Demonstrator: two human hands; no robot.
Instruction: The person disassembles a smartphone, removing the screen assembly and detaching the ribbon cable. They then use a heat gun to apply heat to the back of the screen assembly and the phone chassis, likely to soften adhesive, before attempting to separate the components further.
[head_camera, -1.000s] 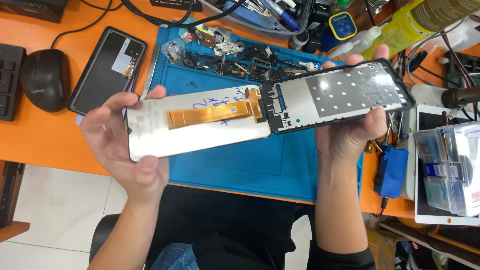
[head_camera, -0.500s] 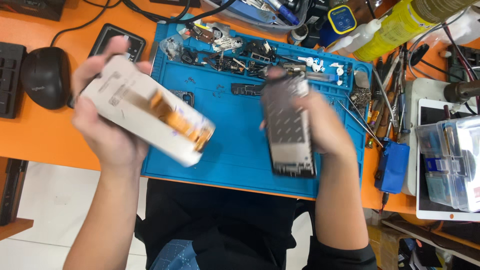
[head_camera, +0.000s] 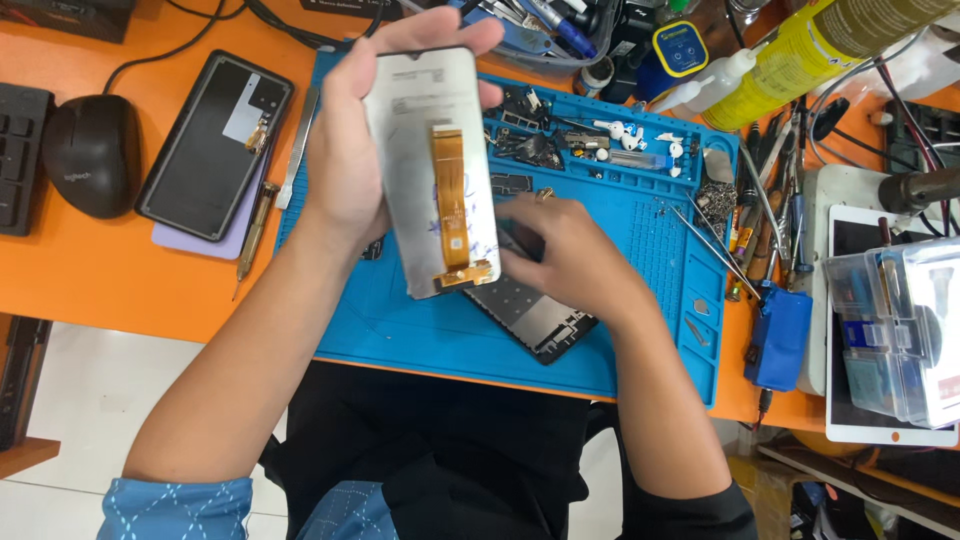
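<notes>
While our left hand (head_camera: 350, 160) holds the phone screen panel (head_camera: 432, 170) upright in its grip above the blue mat (head_camera: 640, 260), our right hand (head_camera: 565, 255) presses the dark phone frame (head_camera: 535, 315) flat — on the mat.

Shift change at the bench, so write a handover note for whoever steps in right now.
Left hand: holds the phone display panel upright above the blue work mat, back side showing, orange flex cable running down it.
Right hand: rests on the phone frame, which lies flat on the mat.
Done: panel and frame are apart.
Left: panel not yet set down or fitted; small parts lie loose along the mat's top trays.
</notes>
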